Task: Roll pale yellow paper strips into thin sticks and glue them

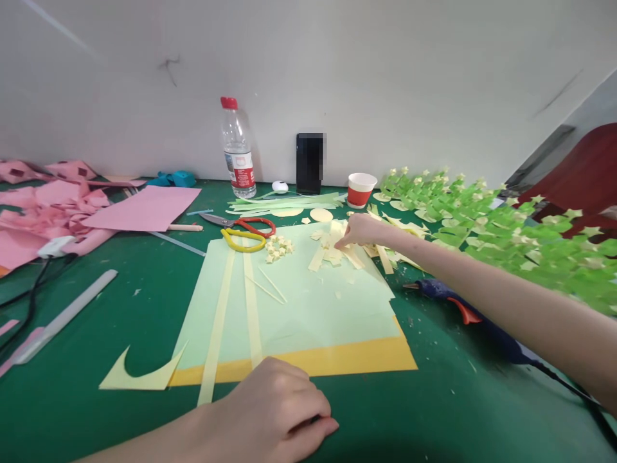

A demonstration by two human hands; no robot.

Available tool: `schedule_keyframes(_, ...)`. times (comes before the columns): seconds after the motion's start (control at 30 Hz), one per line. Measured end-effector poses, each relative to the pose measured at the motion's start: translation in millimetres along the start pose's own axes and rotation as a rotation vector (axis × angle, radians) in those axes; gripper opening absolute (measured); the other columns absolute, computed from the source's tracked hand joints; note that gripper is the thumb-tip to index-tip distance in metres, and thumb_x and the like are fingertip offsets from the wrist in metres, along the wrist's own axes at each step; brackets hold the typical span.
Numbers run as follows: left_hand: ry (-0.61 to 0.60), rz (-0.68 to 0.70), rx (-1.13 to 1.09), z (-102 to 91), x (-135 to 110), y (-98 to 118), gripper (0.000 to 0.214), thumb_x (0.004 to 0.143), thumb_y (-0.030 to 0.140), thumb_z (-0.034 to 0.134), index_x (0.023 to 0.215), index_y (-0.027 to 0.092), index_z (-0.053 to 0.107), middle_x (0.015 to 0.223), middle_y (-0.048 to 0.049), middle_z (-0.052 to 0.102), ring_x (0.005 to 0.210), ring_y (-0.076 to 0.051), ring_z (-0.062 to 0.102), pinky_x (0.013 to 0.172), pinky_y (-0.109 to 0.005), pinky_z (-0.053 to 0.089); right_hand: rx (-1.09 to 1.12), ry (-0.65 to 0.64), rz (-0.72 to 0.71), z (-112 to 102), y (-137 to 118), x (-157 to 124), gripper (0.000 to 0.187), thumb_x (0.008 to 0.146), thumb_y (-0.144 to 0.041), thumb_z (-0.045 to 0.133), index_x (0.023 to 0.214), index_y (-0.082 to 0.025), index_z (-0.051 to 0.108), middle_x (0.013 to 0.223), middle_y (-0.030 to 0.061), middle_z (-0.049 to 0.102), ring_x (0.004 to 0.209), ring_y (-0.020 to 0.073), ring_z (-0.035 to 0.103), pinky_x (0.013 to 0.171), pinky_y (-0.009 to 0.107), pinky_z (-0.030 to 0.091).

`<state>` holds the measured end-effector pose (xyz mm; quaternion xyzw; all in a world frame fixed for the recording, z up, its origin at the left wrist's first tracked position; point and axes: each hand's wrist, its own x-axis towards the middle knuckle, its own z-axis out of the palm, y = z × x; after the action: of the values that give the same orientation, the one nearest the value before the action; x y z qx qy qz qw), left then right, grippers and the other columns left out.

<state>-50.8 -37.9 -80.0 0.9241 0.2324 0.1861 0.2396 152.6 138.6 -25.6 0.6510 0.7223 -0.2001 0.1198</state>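
Your right hand [359, 230] reached far out, fingertips pinching thin paper strips [332, 251] in pile. Strips looked light, floppy, easy to tear; pinch one near end. Left hand [277, 411] rested curled, empty, near you.

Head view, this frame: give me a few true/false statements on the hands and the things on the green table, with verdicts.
1. The right hand reaches into the pile of pale yellow paper strips. True.
2. The left hand holds the scissors. False: it rests curled on the green table at the near edge of the paper; both pairs of scissors lie untouched, the yellow-handled scissors and the red-handled scissors.
3. The water bottle has a red cap. True.
4. The glue gun is in the right hand. False: it lies on the table under the right forearm.
5. The small paper stars lie on the pink paper. False: they lie on the light green sheet.
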Motion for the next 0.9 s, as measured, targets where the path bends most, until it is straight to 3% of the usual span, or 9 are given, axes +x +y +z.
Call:
schedule_keyframes(0.3, -0.005, -0.006, -0.012, -2.2, 0.3, 2.3, 0.054, 0.099, 0.034, 0.027, 0.066, 0.014, 0.066, 0.051, -0.0028, 0.063, 0.044, -0.012, 0.055, 0.047, -0.023, 0.036, 0.128, -0.042, 0.039, -5.3, 4.4, 2.3, 0.032, 0.092, -0.034, 0.055, 0.117, -0.013, 0.054, 0.115, 0.0093, 0.056, 0.098, 0.0195, 0.058, 0.083, 0.039, 0.051)
schedule_keyframes(0.67, 0.003, -0.071, -0.037, 0.0, 2.5, 4.2, 0.048, 0.097, 0.029, 0.032, 0.066, 0.014, 0.065, 0.051, -0.0033, 0.061, 0.046, -0.012, 0.053, 0.048, -0.023, 0.037, 0.338, 0.089, -0.039, -13.2, 15.9, -14.1, 0.030, 0.092, -0.034, 0.054, 0.115, -0.016, 0.056, 0.116, 0.0081, 0.056, 0.099, 0.0198, 0.057, 0.084, 0.039, 0.051)
schedule_keyframes(0.73, 0.002, -0.123, -0.097, -3.7, 3.2, 5.6, 0.042, 0.096, 0.029, 0.037, 0.066, 0.015, 0.064, 0.053, -0.0016, 0.058, 0.045, -0.011, 0.049, 0.046, -0.021, 0.037, 0.398, 0.120, -0.057, -17.5, 18.0, -25.3, 0.029, 0.092, -0.034, 0.054, 0.114, -0.015, 0.056, 0.114, 0.0081, 0.056, 0.097, 0.0191, 0.058, 0.083, 0.039, 0.051)
schedule_keyframes(0.8, 0.042, -0.285, -0.267, -12.8, 7.8, 8.1, 0.030, 0.091, 0.029, 0.045, 0.071, 0.017, 0.064, 0.061, -0.0005, 0.059, 0.047, -0.010, 0.048, 0.044, -0.019, 0.037, 0.470, 0.135, -0.081, -19.7, 19.5, -40.3, 0.027, 0.092, -0.033, 0.054, 0.111, -0.014, 0.057, 0.109, 0.0072, 0.058, 0.092, 0.0171, 0.059, 0.079, 0.036, 0.052)
schedule_keyframes(0.9, 0.122, -0.520, -0.405, -35.2, 25.2, 12.9, 0.016, 0.087, 0.031, 0.052, 0.084, 0.022, 0.065, 0.078, 0.0000, 0.064, 0.066, -0.012, 0.057, 0.058, -0.019, 0.046, 0.602, 0.153, -0.154, -14.6, 19.4, -67.3, 0.022, 0.091, -0.034, 0.055, 0.093, -0.012, 0.059, 0.084, 0.0012, 0.059, 0.068, 0.0098, 0.056, 0.061, 0.025, 0.049)
